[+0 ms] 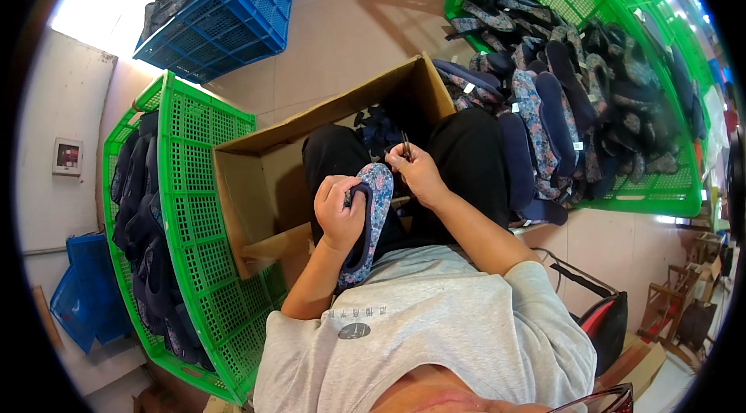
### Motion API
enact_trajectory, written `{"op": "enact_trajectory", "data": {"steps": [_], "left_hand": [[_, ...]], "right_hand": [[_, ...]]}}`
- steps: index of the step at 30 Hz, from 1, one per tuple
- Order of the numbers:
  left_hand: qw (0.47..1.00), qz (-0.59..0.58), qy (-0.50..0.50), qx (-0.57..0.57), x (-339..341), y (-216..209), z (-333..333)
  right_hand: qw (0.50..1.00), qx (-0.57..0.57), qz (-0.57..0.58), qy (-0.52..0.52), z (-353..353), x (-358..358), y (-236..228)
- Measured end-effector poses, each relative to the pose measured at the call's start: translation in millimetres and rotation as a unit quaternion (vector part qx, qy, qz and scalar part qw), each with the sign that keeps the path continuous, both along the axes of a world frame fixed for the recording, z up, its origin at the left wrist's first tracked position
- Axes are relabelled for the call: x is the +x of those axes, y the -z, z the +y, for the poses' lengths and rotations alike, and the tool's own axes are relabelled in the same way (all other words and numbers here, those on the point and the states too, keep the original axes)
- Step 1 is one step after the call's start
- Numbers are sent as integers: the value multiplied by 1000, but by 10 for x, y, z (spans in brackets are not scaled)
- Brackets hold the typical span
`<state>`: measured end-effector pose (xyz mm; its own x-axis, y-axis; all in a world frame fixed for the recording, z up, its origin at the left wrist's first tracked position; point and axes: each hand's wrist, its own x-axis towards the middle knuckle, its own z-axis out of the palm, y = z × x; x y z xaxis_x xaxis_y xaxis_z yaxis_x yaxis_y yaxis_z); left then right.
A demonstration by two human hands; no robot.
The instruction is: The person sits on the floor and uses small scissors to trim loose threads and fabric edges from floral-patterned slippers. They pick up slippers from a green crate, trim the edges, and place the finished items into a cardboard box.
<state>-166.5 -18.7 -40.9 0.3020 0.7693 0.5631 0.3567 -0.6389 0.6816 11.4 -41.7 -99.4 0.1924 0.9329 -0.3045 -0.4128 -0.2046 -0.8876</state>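
My left hand point(339, 209) grips a floral-patterned shoe upper point(371, 220) with a dark blue lining, holding it upright over my lap. My right hand point(418, 172) is closed on small dark scissors point(406, 146) at the top end of that shoe upper, with the blades pointing up. Both hands work above my black trousers, in front of an open cardboard box point(256, 172).
A green crate point(194, 203) on my left holds dark shoe uppers. On my right, a green crate point(653, 188) holds a heap of floral and navy uppers point(559, 87). A blue crate point(233, 17) stands at the far left. A black and red bag point(606, 320) sits at the lower right.
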Motion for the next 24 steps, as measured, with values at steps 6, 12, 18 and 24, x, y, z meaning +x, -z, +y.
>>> {"op": "enact_trajectory", "data": {"steps": [6, 12, 18, 24], "left_hand": [[998, -47, -11, -40, -26, 49, 2], [996, -68, -28, -52, -81, 152, 32], [997, -53, -32, -41, -36, 87, 48], [998, 65, 4, 7, 61, -168, 296]], "right_hand": [[995, -67, 60, 41, -22, 203, 89], [999, -42, 9, 8, -95, 101, -187], [994, -102, 26, -42, -144, 193, -72], [992, 72, -22, -100, -142, 98, -322]]}}
